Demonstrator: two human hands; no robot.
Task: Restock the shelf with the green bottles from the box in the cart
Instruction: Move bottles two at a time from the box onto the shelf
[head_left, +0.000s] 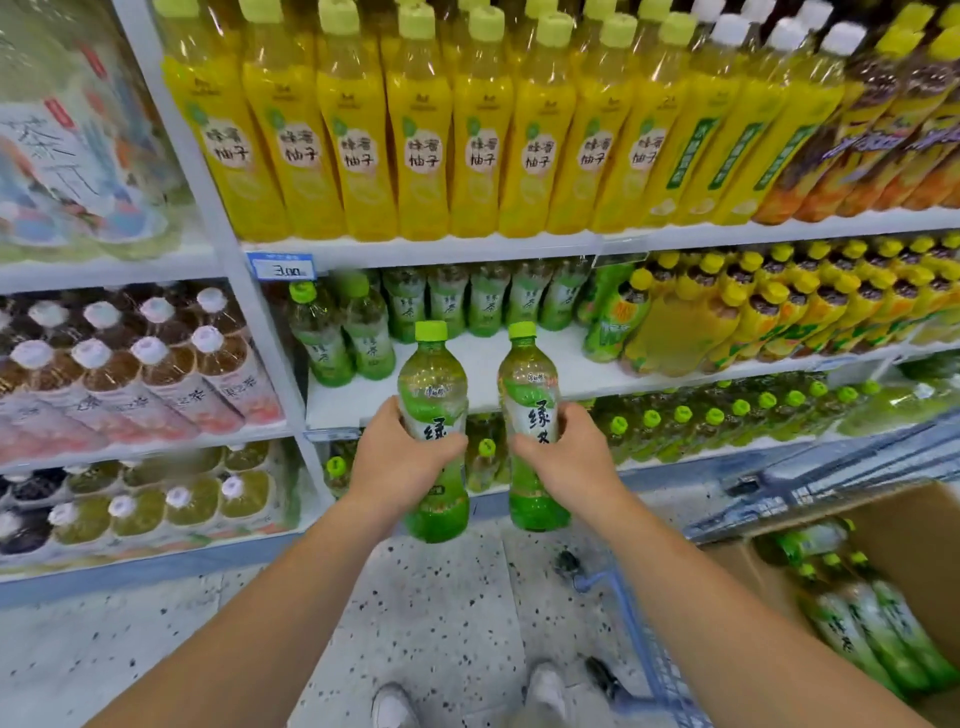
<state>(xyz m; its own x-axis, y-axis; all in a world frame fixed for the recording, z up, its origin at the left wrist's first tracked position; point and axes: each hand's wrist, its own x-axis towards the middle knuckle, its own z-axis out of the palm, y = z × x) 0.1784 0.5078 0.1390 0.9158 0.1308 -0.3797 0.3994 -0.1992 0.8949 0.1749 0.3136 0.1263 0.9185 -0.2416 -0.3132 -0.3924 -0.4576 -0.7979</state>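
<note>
My left hand grips an upright green tea bottle around its label. My right hand grips a second upright green bottle the same way. Both bottles are held side by side in front of the middle shelf, whose white board shows bare between green bottles standing at the back and at the left. At the lower right, the cardboard box in the cart holds more green bottles lying down.
Yellow drink bottles fill the shelf above; yellow-capped bottles crowd the middle shelf's right part. Green-capped bottles line the shelf below. A blue cart frame stands at my right, above the speckled floor and my shoes.
</note>
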